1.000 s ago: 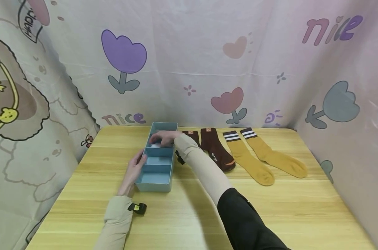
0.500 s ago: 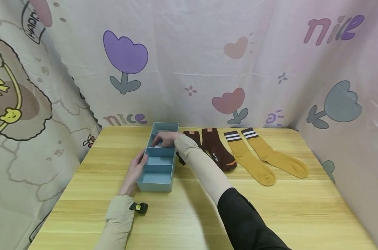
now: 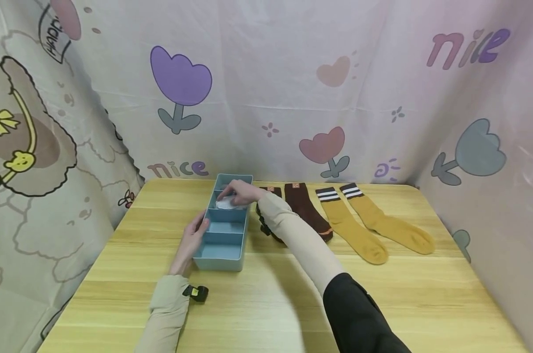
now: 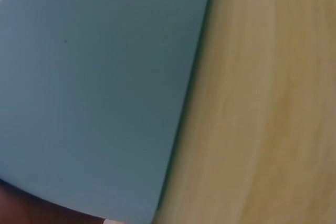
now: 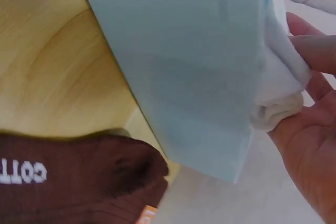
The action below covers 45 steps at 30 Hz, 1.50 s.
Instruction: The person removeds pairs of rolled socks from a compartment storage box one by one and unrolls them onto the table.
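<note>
A long light-blue divided box [image 3: 224,264] stands on the table, its short end toward me. My left hand [image 3: 192,240] holds the box's left side, with the thumb up at the rim; in the left wrist view, the box's plain outer wall [image 4: 105,87] takes up much of the picture. Over one of the farther compartments, my right hand [image 3: 243,192] pinches a rolled white sock [image 3: 228,203]. In the right wrist view the white sock [image 5: 283,69] bulges above the box rim between thumb and fingers, its ribbed roll [image 5: 278,111] facing the camera.
Right of the box lie a pair of brown socks [image 3: 308,211], one partly behind my right forearm. Farther right are two mustard-yellow socks [image 3: 359,228] with striped cuffs. A patterned cloth [image 3: 257,73] hangs behind the wooden table [image 3: 381,304].
My right hand has risen from down inside the compartment, and more of the white sock now shows under its fingers. The left hand has stayed at the box's side.
</note>
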Each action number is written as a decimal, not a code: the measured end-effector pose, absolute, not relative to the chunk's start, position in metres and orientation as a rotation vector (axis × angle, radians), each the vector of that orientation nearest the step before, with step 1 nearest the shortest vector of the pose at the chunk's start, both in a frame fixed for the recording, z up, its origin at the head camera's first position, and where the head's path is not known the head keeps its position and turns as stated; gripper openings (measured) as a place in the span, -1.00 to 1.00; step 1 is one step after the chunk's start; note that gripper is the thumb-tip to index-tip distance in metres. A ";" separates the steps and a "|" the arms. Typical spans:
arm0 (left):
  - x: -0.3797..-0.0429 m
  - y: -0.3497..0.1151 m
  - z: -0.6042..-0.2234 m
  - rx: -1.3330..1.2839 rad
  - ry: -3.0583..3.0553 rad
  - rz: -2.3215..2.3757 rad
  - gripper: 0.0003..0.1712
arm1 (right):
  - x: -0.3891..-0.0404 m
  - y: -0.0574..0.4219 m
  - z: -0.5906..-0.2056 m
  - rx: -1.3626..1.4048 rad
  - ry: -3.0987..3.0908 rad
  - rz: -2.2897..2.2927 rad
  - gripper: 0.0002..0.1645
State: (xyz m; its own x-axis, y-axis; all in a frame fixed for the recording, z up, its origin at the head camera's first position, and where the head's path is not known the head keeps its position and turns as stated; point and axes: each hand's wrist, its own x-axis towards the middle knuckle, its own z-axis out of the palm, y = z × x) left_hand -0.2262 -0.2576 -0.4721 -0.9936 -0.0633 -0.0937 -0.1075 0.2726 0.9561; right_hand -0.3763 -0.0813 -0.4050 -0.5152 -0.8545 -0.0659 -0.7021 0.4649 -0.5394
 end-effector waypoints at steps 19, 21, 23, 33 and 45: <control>-0.226 -0.260 -0.473 -0.180 2.496 1.839 -0.35 | -0.296 -0.004 -0.359 -1.554 2.284 -0.999 -0.50; -0.228 -0.262 -0.472 -0.145 2.496 1.842 -0.32 | -0.282 0.011 -0.367 -1.558 2.279 -1.028 -0.55; -0.229 -0.264 -0.470 -0.091 2.516 1.842 -0.29 | -0.269 0.027 -0.379 -1.546 2.284 -1.059 -0.61; -0.193 -0.226 -0.436 0.245 2.848 1.977 -0.44 | -0.210 0.099 -0.436 -1.330 2.335 -1.069 -0.74; -0.150 -0.150 -0.433 0.722 2.565 1.577 -0.65 | -0.196 0.120 -0.464 -1.250 2.402 -0.937 -0.65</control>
